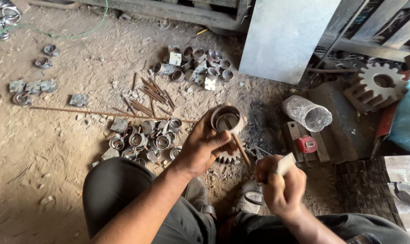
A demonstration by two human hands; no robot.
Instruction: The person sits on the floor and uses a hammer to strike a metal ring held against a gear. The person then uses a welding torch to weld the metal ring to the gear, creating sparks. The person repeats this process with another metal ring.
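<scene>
Metal ring point(226, 118), stiff and probably hefty, sits pinched by its rim in the left hand point(204, 147); right hand point(281, 186), at 4 o'clock, fingers closed on a rod point(241, 149).

A dusty dirt floor point(56, 144) spreads under hard daylight, pebbles scattered across it; a grey metal sheet point(286, 36) leans upright at the back; beside it stand dark wooden slats point(376, 27); a green cord point(78, 32) trails along the far edge.
</scene>
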